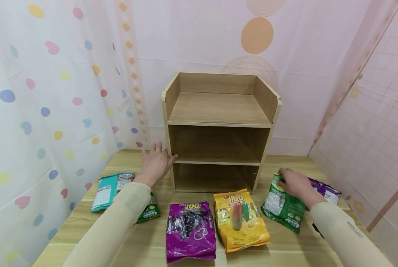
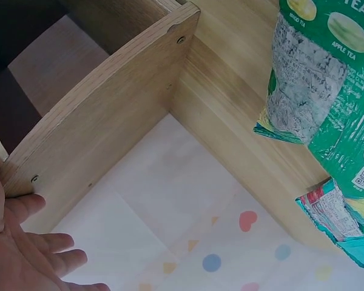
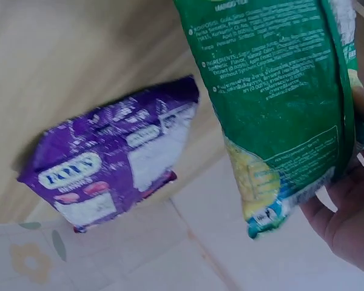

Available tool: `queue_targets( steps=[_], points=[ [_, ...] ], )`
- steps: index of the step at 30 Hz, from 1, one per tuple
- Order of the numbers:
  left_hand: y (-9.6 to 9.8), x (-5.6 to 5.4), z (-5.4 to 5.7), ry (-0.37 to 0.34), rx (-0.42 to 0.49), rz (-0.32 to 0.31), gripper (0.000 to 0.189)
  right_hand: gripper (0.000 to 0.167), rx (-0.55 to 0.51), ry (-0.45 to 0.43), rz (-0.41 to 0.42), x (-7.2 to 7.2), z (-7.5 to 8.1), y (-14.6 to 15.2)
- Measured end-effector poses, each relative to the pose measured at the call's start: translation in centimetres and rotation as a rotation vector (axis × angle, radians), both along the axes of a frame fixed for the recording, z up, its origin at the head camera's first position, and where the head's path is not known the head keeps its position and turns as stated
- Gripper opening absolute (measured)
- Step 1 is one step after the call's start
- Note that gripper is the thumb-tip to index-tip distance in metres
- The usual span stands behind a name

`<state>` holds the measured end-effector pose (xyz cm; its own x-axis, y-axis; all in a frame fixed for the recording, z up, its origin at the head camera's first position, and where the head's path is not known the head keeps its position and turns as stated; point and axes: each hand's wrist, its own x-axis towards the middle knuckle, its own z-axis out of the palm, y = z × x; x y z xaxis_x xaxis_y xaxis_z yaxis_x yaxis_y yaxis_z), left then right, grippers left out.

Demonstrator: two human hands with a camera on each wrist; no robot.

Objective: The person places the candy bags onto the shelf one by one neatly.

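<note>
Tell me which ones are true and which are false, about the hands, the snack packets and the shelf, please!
1. The left grip touches the wooden shelf. True.
2. The right grip has nothing in it. False: it holds a green packet.
3. In the head view, the yellow packet is to the right of the purple packet with grapes on it. True.
4. The yellow packet is inside the wooden shelf. False: it lies on the table, in front of the wooden shelf.
5. In the head view, a teal packet lies to the left of the wooden shelf. True.
</note>
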<state>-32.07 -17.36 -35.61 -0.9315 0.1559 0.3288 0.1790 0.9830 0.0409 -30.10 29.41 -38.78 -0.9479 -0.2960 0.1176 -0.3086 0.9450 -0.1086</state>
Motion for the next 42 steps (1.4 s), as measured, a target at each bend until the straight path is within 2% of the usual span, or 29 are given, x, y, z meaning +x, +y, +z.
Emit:
queue_targets(
  steps=[5,10,14,17,24,29,36,42],
  points=[
    [0.1,0.1,0.1,-0.010,-0.007,0.007,0.066,0.026,-0.053,0.100,-0.046,-0.6,0.9,-0.3],
    [0.2,-0.1,0.1,-0.021,-0.005,0.011,0.067,0.023,-0.102,0.242,-0.102,-0.9,1.0,-0.3],
    [0.2,-0.1,0.1,-0.013,-0.006,0.005,0.066,0.017,-0.140,0.368,-0.087,-0.8,0.4,-0.2],
    [0.2,-0.1,0.1,-0.003,-0.005,0.003,0.065,0.015,-0.124,0.433,-0.056,-0.7,-0.1,-0.2],
    [0.2,-0.2,0.1,0.004,0.000,0.004,0.064,0.021,-0.008,0.441,0.057,0.2,-1.6,-1.1],
    [0.1,-0.2,0.0,0.002,-0.006,0.006,0.064,0.028,0.070,0.459,0.124,0.8,-3.6,-1.5],
    [0.1,-0.2,-0.1,0.003,-0.012,0.010,0.064,0.039,0.111,0.398,0.149,2.0,-5.8,-1.5],
    [0.1,-0.3,0.1,-0.016,-0.011,0.012,0.065,0.031,0.172,0.408,0.188,2.5,-7.4,-1.4]
  ],
)
